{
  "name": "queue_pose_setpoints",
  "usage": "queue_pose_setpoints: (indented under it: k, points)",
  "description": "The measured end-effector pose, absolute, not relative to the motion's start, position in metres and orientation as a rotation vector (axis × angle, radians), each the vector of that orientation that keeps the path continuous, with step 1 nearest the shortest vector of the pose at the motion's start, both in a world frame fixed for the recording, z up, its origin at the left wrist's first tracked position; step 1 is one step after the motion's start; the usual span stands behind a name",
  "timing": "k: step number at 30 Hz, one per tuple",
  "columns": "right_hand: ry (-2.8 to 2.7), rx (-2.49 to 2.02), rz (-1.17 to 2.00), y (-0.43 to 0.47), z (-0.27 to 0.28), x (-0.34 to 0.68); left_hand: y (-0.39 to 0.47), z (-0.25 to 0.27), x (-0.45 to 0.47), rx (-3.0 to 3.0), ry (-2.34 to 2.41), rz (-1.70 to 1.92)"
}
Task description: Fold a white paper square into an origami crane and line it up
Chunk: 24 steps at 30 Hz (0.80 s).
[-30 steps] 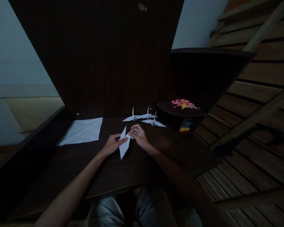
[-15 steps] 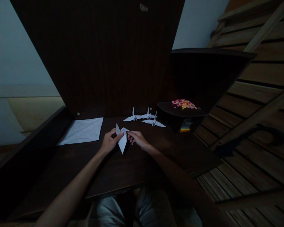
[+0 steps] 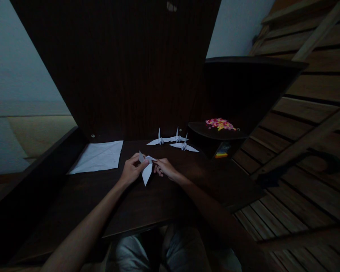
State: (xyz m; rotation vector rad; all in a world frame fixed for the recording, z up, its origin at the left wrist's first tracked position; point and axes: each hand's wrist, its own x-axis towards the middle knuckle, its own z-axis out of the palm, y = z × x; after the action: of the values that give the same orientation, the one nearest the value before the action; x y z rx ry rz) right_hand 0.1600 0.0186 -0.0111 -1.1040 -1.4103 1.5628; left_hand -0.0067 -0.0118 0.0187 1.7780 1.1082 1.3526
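Note:
A partly folded white paper crane (image 3: pixel 146 175) is held above the dark desk, one pointed flap hanging down toward me. My left hand (image 3: pixel 132 168) pinches its middle, thumb on top and fingers behind the paper. From the other side, my right hand (image 3: pixel 164 168) has its fingers closed at the narrow point on the right; the fingertips partly hide that point. Beyond my hands, three finished white paper cranes (image 3: pixel 184 146) stand close together with wings spread.
White paper sheets (image 3: pixel 98 156) lie on the desk (image 3: pixel 147 211) at the left. A small corner shelf (image 3: pixel 198 129) on the right carries a heap of pink, red and yellow pieces (image 3: pixel 221 124). Under it sits a small box with a yellow edge (image 3: pixel 221 155). A tall dark panel rises behind.
The paper crane has tilted slightly in my hands, and its upper left flap shows shorter. My right fingers have shifted a little along the right point. The standing cranes are unmoved.

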Motion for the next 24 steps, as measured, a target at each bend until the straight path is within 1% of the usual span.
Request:
queue_pose_setpoints:
  k: [8,16,24]
  points:
    - [-1.308,-0.952,1.488,0.014,-0.002,0.162,-0.007,0.011,-0.007,1.839,1.143,1.324]
    - [-1.278,-0.877,1.616,0.011,0.002,0.164,-0.005,0.006,-0.008,1.786,1.228,1.359]
    - [-1.226,-0.854,1.536,0.012,0.002,0.162,0.001,-0.005,-0.006,1.506,1.420,1.412]
